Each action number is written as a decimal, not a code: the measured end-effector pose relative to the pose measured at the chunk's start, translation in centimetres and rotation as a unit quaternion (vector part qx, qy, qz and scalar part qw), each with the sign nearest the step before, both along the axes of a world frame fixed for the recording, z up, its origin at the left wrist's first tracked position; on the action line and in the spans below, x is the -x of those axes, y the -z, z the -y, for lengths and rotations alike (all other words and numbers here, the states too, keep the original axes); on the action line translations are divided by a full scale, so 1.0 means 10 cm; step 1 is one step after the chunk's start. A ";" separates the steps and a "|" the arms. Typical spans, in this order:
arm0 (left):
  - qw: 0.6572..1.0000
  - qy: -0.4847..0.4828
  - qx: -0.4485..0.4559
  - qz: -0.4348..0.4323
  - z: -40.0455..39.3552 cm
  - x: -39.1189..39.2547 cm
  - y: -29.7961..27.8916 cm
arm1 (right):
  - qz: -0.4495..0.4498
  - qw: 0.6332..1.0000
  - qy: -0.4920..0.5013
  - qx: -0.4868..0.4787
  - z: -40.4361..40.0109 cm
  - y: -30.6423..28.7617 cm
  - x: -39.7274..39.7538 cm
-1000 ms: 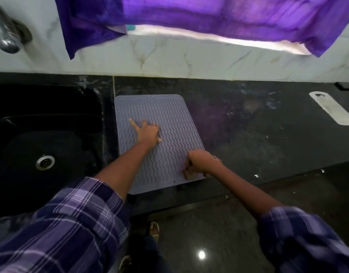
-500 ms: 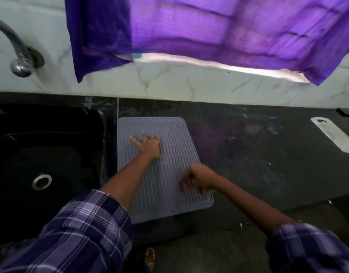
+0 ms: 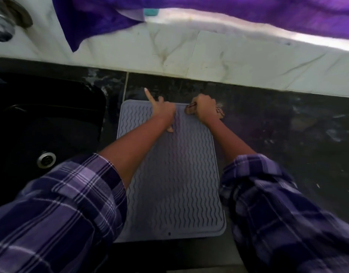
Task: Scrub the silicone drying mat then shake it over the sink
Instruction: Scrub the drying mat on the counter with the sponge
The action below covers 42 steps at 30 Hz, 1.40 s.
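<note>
Mat (image 3: 175, 174) flat on counter; L hand (image 3: 163, 111) pressing it, fingers straight; R hand (image 3: 204, 109) grasping scrubber (image 3: 220, 112).

A matt grey silicone mat (image 3: 175, 174), ribbed in wavy ridges, lies on a glossy, mottled black stone bench (image 3: 278, 134). Veined pale marble wall (image 3: 209, 56), purple cloth (image 3: 248, 10), checked woven sleeves (image 3: 61, 213), and a blurred, seemingly chrome tap (image 3: 4, 22).
</note>
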State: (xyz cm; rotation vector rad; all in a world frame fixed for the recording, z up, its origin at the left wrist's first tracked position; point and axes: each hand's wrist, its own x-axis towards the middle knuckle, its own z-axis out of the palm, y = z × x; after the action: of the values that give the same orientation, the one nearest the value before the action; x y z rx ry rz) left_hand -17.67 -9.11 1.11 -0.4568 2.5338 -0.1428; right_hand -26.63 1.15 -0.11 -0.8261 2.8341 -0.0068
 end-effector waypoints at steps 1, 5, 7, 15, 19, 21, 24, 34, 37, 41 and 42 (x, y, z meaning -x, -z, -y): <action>1.000 0.000 0.005 -0.002 -0.01 0.01 -0.03 | -0.014 1.000 -0.006 -0.013 -0.02 -0.03 -0.05; 1.000 0.004 0.002 -0.015 -0.02 -0.01 -0.11 | -0.024 0.998 -0.041 -0.052 -0.51 -0.09 -0.60; 1.000 0.000 -0.004 -0.005 0.00 -0.03 -0.15 | 0.015 0.992 -0.094 -0.087 -0.79 -0.14 -1.08; 0.999 0.007 0.011 -0.029 0.00 -0.10 -0.07 | 0.117 0.990 -0.061 -0.058 -0.29 -0.56 -0.37; 1.000 0.003 0.014 -0.024 -0.01 -0.10 -0.03 | 0.037 0.999 -0.016 -0.029 0.05 -0.24 -0.33; 1.000 0.002 0.012 -0.023 -0.01 -0.09 -0.05 | 0.032 0.999 0.015 -0.017 -0.06 -0.15 -0.49; 1.000 0.006 0.007 -0.025 0.00 -0.07 -0.09 | 0.080 0.996 -0.027 -0.025 -0.64 -0.14 -1.08; 1.000 0.006 0.025 -0.018 -0.03 -0.10 -0.04 | 0.028 0.998 -0.049 -0.019 -0.36 -0.25 -0.16; 0.999 0.000 0.039 -0.019 -0.05 -0.09 -0.02 | -0.014 0.999 -0.030 -0.042 -0.24 -0.03 -0.20; 0.999 -0.010 0.037 -0.002 -0.05 -0.03 -0.03 | -0.028 0.998 -0.043 -0.022 -0.80 -0.01 -0.81; 0.999 -0.010 0.034 -0.003 -0.05 -0.02 -0.04 | -0.002 0.998 -0.065 -0.022 -0.98 -0.04 -1.03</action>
State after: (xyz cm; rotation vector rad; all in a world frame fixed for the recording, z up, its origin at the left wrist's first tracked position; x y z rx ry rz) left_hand -17.43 -8.63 1.50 -0.5086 2.5351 -0.2218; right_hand -16.28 10.93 0.25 -0.9994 2.7675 0.0740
